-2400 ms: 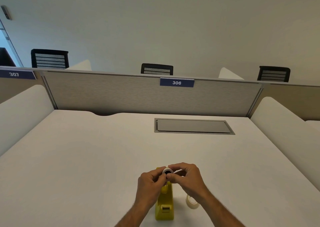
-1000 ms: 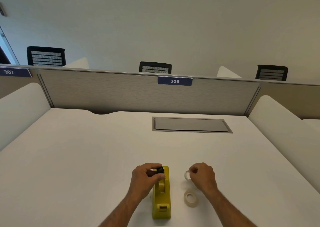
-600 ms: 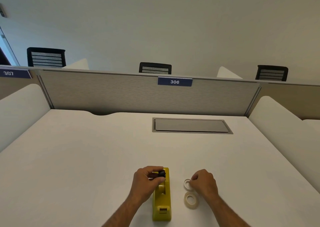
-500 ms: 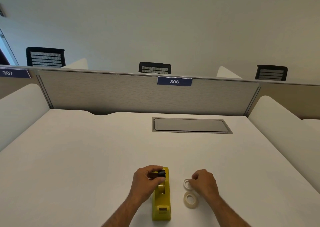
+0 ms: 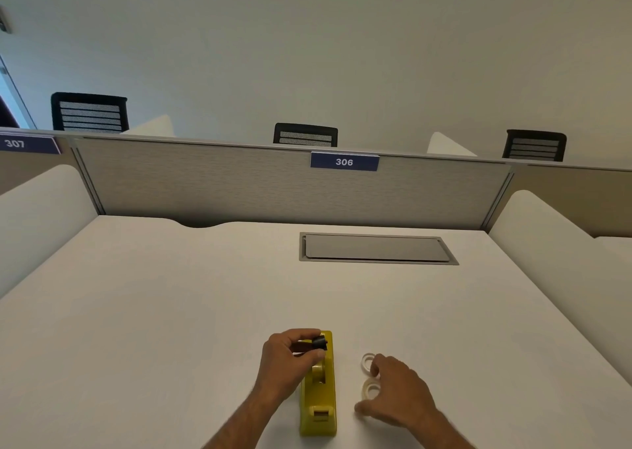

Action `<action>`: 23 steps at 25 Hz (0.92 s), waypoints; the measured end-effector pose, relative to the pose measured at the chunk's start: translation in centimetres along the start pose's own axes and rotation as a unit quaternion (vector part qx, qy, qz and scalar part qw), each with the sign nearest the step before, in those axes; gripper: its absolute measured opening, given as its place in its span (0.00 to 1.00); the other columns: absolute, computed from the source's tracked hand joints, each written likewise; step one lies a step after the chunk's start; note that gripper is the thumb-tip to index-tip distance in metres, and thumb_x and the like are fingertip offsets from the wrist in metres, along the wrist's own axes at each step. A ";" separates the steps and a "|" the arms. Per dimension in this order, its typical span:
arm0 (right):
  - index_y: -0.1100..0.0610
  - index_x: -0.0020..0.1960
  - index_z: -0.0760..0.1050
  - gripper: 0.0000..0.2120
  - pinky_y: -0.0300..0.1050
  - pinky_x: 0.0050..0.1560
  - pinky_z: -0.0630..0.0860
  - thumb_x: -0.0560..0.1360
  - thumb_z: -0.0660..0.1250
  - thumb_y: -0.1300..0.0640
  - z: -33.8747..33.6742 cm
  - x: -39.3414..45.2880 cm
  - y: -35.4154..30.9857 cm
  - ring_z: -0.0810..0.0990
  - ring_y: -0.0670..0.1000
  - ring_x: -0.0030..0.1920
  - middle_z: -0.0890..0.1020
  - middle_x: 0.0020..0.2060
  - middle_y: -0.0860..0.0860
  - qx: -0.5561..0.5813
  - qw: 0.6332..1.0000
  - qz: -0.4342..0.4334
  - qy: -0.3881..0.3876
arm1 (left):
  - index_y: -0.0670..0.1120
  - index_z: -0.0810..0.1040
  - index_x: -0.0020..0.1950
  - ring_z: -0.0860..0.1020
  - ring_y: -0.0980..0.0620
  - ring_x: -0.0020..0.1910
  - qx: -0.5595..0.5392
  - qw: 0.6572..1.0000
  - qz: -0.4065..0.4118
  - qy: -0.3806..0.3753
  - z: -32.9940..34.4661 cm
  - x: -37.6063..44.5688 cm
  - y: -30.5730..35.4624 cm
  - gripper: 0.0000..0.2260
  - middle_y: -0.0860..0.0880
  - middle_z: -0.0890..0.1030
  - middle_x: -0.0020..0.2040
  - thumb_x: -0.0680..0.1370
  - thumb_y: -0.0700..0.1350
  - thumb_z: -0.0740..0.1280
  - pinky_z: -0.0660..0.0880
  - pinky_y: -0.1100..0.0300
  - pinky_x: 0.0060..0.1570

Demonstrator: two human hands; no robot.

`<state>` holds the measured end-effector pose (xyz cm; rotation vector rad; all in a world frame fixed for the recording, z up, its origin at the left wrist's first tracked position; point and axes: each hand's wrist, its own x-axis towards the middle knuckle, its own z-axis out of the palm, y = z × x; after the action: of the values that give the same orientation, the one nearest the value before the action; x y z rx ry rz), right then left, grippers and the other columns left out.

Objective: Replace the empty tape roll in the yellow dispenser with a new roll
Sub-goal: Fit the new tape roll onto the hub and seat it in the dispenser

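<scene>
The yellow dispenser [image 5: 319, 400] lies on the white desk [image 5: 171, 311] near its front edge. My left hand [image 5: 287, 363] hovers at the dispenser's far end, pinching the black spindle [image 5: 316, 342] between thumb and fingers. Right of the dispenser lie two rings: the white empty roll [image 5: 368, 359] farther away and the clear new tape roll [image 5: 370, 389] nearer. My right hand [image 5: 398, 394] is spread over the new roll, fingers apart, thumb on the desk beside it; I cannot tell whether it touches the roll.
A grey cable hatch [image 5: 376, 248] is set into the desk farther back. A grey partition [image 5: 239, 188] with a "306" label [image 5: 344, 162] closes the far side. White curved dividers [image 5: 554, 243] flank the desk left and right.
My right hand let go of the empty roll, left it on the desk and opened over the new roll nearer to me. The left hand kept holding the black spindle.
</scene>
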<state>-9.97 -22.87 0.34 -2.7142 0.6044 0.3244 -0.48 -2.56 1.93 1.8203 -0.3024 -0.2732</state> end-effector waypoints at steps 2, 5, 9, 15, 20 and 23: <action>0.44 0.56 0.70 0.31 0.38 0.42 0.68 0.56 0.68 0.35 0.3 -0.2 0.2 0.76 0.46 0.48 0.76 0.49 0.42 -0.003 1.000 -0.007 0.010 | 0.59 0.82 0.48 0.83 0.62 0.46 0.000 1.000 -0.001 0.002 0.0 -0.1 0.0 0.15 0.59 0.84 0.47 0.69 0.41 0.78 0.77 0.71 0.41; 0.44 0.56 0.74 0.25 0.38 0.47 0.74 0.60 0.69 0.42 0.2 -0.2 0.1 0.78 0.46 0.50 0.78 0.51 0.44 0.052 0.998 -0.008 0.022 | 0.59 0.82 0.48 0.83 0.61 0.46 -0.003 1.000 -0.001 0.003 0.0 -0.1 -0.1 0.15 0.59 0.84 0.47 0.69 0.41 0.78 0.76 0.72 0.40; 0.48 0.46 0.80 0.19 0.44 0.38 0.83 0.56 0.79 0.51 -0.4 0.1 -0.5 0.82 0.50 0.43 0.82 0.45 0.48 0.314 0.949 0.010 0.018 | 0.58 0.83 0.50 0.83 0.61 0.46 0.001 1.000 0.002 0.006 0.1 -0.1 -0.1 0.14 0.58 0.85 0.48 0.69 0.42 0.77 0.77 0.72 0.41; 0.50 0.51 0.84 0.19 0.52 0.43 0.84 0.63 0.79 0.65 -1.9 0.0 -1.5 0.84 0.59 0.47 0.78 0.53 0.60 0.521 0.849 -0.009 -0.086 | 0.58 0.83 0.50 0.83 0.62 0.45 -0.003 1.000 0.004 0.004 0.3 -0.2 0.0 0.14 0.59 0.85 0.47 0.69 0.42 0.77 0.77 0.72 0.40; 0.54 0.50 0.85 0.14 0.51 0.43 0.83 0.66 0.77 0.65 -2.8 -0.2 -2.1 0.83 0.56 0.44 0.82 0.48 0.59 0.568 0.821 -0.016 -0.060 | 0.63 0.83 0.45 0.82 0.64 0.45 -0.002 1.000 0.015 0.005 0.5 -0.4 0.2 0.15 0.64 0.84 0.44 0.69 0.42 0.78 0.76 0.73 0.39; 0.54 0.52 0.85 0.13 0.54 0.47 0.84 0.68 0.76 0.63 -3.0 -0.2 -2.2 0.83 0.55 0.44 0.83 0.47 0.58 0.574 0.816 -0.039 -0.053 | 0.62 0.84 0.47 0.83 0.62 0.45 -0.007 1.000 0.019 -0.003 0.6 -0.4 0.2 0.15 0.63 0.85 0.45 0.68 0.42 0.78 0.77 0.71 0.40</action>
<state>-8.74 -22.08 3.78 -1.5224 0.4291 0.0326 -1.09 -3.02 1.96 1.7984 -0.3378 -0.2540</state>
